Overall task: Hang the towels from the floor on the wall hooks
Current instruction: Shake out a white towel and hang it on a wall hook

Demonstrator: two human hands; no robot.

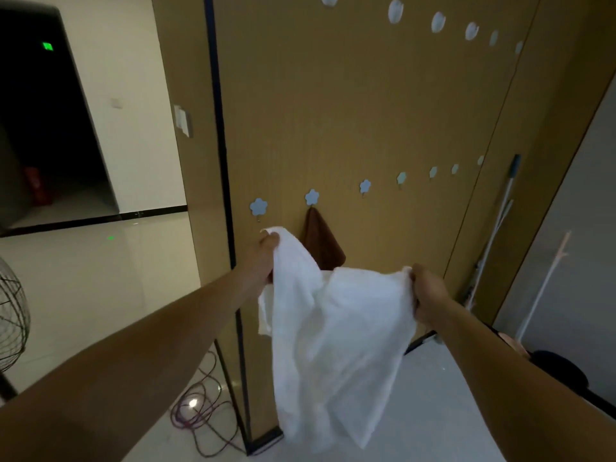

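A white towel [333, 341] hangs stretched between my two hands in front of the brown wall panel. My left hand [265, 255] grips its upper left corner just below the leftmost blue flower hook [258, 207], which is bare. My right hand [428, 293] grips the towel's other top corner, lower and to the right. A brown towel [321, 240] hangs from the second flower hook [312, 197], partly hidden behind the white towel. Several more blue flower hooks [365, 186] run to the right along the panel.
A row of white hooks [395, 11] sits high on the panel. A mop [493, 235] and a white stand [546, 281] lean at the right. Red cable [196, 411] coils on the floor at the panel's base. A fan [10, 315] stands at the left edge.
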